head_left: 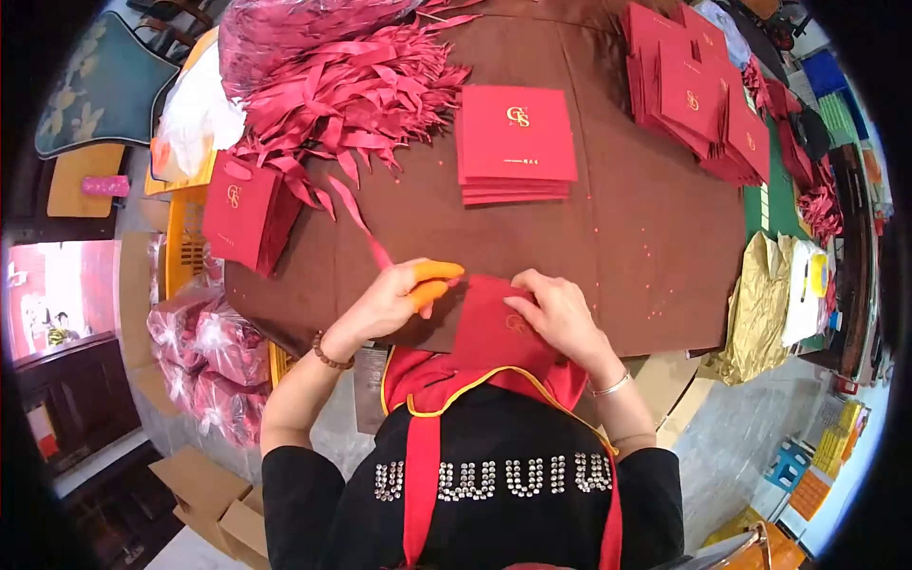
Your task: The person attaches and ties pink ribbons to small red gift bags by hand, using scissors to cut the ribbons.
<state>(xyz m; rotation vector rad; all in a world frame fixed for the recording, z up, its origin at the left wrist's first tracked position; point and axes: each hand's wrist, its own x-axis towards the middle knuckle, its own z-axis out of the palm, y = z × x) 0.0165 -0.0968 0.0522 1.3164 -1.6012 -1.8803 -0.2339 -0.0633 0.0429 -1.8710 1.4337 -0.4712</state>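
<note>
My left hand [394, 299], with orange finger covers on two fingers, pinches a red ribbon [366, 228] that trails back toward the pile. A small red bit shows at its fingertips, close to the bag's upper left corner. My right hand [562, 318] grips a small red paper bag [489, 328] by its upper right edge, thumb on the near face. The bag has a gold logo and stands tilted at the table's front edge, over my red apron [423, 461]. Beyond it lies a stack of matching red bags [516, 142].
A heap of red ribbons [351, 104] spreads over the back left of the brown-covered table [646, 304]. Upright red bags [242, 214] stand at the left edge. More bags [689, 95] are stacked back right. Plastic-wrapped red bundles [214, 351] sit below on the left.
</note>
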